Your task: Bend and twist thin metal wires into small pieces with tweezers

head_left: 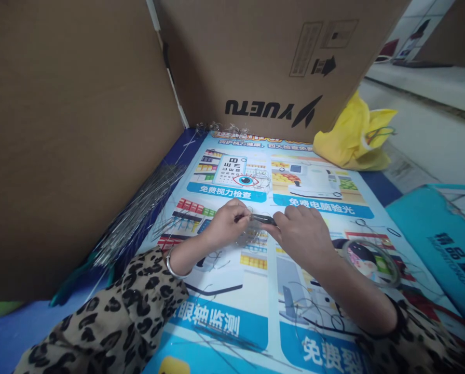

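Note:
Over the middle of a printed poster, my right hand [304, 234] is wrapped round the handles of dark pliers [262, 218], whose jaws point left. My left hand [230, 223], with a silver bracelet at the wrist, is closed in a pinch at the tips of the pliers. Its fingers hold thin wire [251, 236], which hangs in fine loops just below the jaws. Fingers hide the exact spot where wire and jaws meet. Loose cut wires [232, 340] lie on the poster nearer to me.
Tall cardboard panels [256, 62] stand at the left and back. Beside the left panel lies a bundle of long wires [131, 213]. To the right are a roll of clear tape [390, 278], a yellow bag [345, 137] and a turquoise box [423, 223]. Small wire pieces [232, 130] sit at the back.

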### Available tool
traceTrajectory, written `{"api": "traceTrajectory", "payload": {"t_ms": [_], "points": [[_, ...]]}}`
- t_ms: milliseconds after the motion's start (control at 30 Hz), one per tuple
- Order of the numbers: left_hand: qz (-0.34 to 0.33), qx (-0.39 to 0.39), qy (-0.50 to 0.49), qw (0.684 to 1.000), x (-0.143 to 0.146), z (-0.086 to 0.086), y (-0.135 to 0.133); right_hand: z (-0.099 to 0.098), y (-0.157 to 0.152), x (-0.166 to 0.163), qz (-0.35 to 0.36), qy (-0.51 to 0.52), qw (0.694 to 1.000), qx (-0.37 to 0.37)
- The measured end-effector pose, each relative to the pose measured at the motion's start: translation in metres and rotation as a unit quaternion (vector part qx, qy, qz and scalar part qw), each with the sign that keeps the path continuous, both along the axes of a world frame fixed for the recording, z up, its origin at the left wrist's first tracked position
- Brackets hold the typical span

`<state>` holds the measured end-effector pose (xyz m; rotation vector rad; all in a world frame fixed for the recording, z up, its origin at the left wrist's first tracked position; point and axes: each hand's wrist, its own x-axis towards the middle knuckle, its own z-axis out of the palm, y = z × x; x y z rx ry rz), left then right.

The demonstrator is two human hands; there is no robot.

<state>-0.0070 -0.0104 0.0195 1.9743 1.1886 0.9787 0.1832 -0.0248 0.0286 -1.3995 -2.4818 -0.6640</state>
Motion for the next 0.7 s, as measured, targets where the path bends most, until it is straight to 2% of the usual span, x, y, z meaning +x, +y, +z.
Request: {"api": "traceTrajectory", "payload": {"t_ms": [700], "points": [[0.035, 0.003, 0.01, 0.999, 0.0023, -0.0041, -0.0004, 0.0016, -0.004, -0.0044, -0.02, 0.001, 1.0, -0.011]]}}
